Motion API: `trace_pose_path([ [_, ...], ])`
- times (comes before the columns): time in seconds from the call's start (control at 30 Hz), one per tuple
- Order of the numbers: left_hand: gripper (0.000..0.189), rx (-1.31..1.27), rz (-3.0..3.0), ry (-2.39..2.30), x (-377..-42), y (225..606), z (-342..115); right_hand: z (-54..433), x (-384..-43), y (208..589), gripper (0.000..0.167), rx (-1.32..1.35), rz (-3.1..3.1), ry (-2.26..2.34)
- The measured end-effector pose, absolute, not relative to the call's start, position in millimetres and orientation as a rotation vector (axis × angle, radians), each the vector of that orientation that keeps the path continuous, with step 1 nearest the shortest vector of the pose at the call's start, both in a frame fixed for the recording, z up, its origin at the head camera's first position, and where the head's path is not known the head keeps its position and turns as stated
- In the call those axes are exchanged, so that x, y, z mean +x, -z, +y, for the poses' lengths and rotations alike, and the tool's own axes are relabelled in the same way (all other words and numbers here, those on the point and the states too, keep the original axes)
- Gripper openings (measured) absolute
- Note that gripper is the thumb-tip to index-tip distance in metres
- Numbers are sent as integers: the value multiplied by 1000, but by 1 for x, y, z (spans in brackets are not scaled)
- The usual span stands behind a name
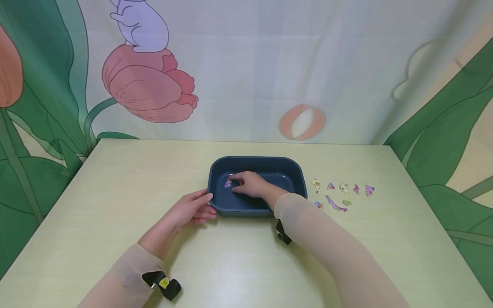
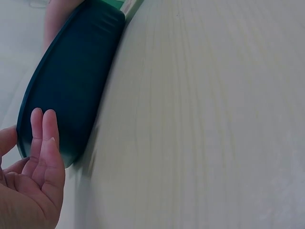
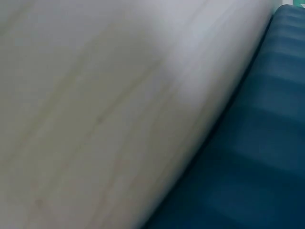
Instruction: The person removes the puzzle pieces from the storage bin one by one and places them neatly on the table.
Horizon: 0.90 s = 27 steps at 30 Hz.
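Observation:
A dark blue rectangular tray [image 1: 257,213] with raised walls stands on the table. At its left end my left hand [image 1: 193,209] holds the rim, thumb over the edge and the other fingers along the outside wall; the left wrist view shows this hand [image 2: 35,176] from below. My right hand [image 1: 250,184] reaches inside, its index fingertip at a small purple and pink sticker-like cut-out [image 1: 228,184] on the tray floor. The thumb sits apart from the index finger. In the right wrist view, only the tray wall [image 3: 257,157] and tabletop appear; the hand is out of sight.
Right of the tray, several small colourful cut-outs lie flat on the pale wooden table [image 1: 239,265], among them a long curved purple one [image 1: 336,204] and a purple one [image 1: 369,190]. A printed curtain [image 1: 239,77] hangs behind the table's far edge.

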<state>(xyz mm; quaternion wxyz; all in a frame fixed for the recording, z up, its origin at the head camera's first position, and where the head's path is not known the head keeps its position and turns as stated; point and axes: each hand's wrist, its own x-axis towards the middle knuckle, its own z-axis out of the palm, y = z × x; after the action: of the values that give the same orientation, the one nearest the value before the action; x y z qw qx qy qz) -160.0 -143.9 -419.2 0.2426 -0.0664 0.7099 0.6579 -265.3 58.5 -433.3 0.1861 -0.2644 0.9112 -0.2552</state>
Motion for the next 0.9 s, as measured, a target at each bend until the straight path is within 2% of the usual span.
trace_pose_path([
  [0.13,56,-182,1938,-1796,-160,420,-144,59,-264,433,26,-757,2550,815],
  [0.33,57,-170,1932,-1796,-159,419,-144,59,-263,432,29,-754,2552,800],
  [0.6,56,-171,1927,-1797,-160,420,-144,58,-263,433,14,-762,2586,798],
  [0.9,57,-158,1924,-1802,-160,419,-145,56,-264,436,11,-768,2621,766],
])
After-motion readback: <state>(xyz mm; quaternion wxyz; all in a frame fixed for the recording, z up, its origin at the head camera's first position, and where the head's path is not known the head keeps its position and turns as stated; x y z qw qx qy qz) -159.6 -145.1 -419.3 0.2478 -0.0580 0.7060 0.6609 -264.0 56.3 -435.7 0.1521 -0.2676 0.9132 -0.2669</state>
